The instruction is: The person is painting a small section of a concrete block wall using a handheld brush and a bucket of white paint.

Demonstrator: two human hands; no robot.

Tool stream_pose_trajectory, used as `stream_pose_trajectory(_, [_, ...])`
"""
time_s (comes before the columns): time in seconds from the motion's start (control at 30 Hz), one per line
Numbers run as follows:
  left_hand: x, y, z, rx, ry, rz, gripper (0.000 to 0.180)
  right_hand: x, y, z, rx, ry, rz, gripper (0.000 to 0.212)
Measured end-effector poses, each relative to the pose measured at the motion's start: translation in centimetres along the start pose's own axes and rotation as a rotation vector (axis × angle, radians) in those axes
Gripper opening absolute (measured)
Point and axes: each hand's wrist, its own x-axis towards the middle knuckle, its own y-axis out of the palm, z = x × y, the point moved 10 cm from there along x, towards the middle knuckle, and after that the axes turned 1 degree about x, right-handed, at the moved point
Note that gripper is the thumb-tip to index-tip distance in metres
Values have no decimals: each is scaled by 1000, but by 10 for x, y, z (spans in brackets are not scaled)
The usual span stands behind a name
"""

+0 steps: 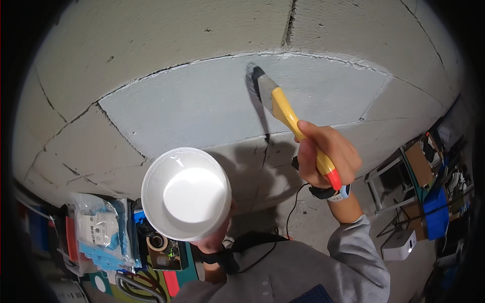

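My right hand [328,154] is closed around the yellow, red-tipped handle of a flat paintbrush [285,112]. The dark bristles meet a block wall near the upper edge of a white-painted block [192,101]. Below and to the left, my left hand [217,240] holds a white bucket [151,207] from beneath and its side; most of its fingers are hidden behind it. White paint [194,194] lies in the bucket, its surface bright under the light. Bare grey-beige blocks [166,35] surround the painted one, with dark joints between them.
Lower left, a table bears plastic-wrapped packages [101,232], a box with a tape roll [157,242] and a grey curved handle [139,288]. At the right stand a cluttered workbench [419,166], a blue bin [437,212] and a white box-shaped device [399,246]. A black cable [293,212] hangs near my body.
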Motion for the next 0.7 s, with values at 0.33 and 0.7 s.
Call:
stream_pose_trajectory(0.33, [-1,18,2,477,83,61,81,-29,-74,-85,-140,371,-220,12])
stream_pose_trajectory(0.7, [-1,18,23,-108,-83,8,84,0,-7,-60,213,312,-1,13])
